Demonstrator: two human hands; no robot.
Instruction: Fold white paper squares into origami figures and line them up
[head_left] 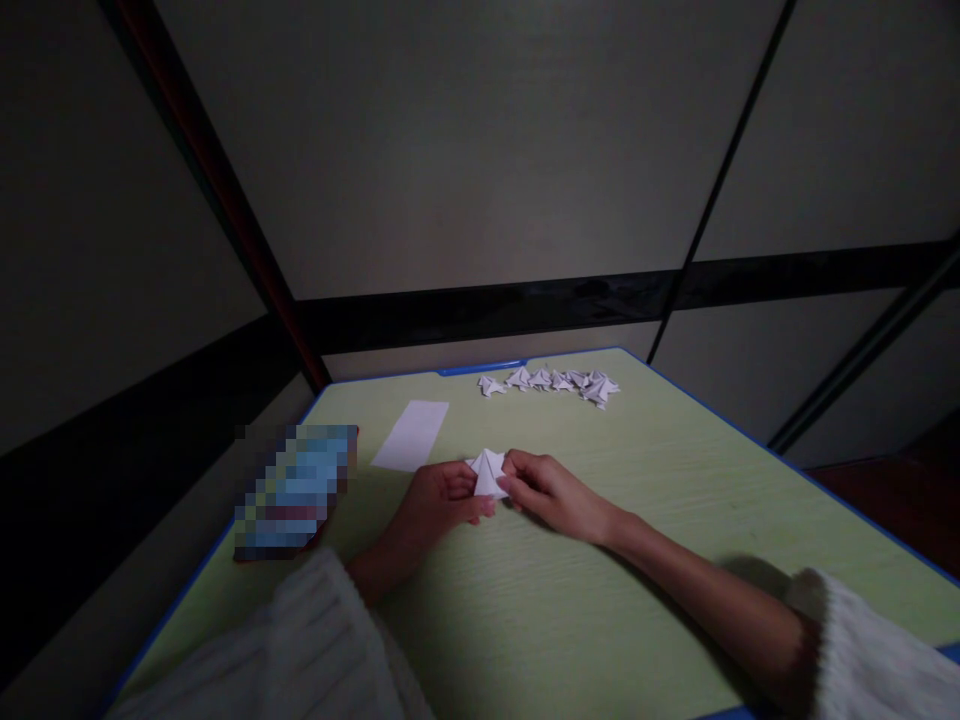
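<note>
A white folded-paper figure [488,472] with a pointed top and creased flaps is held between both hands, over the middle of the table. My left hand [442,500] grips its left side and lower edge, thumb in front. On the right side, my right hand [546,492] pinches a flap between thumb and fingers. The fingertips behind the paper are partly hidden. Beyond the hands, a flat white sheet of paper [412,436] lies to the left. Several similar folded-paper figures [541,379] sit in a row at the far side, bunched together at its right end.
The light green table [675,480] has a blue edge, with a blue strip [484,369] at the back. A blurred-out blue flat object [300,490] lies near the left edge. Pale panels with dark bands [487,313] stand close behind the table.
</note>
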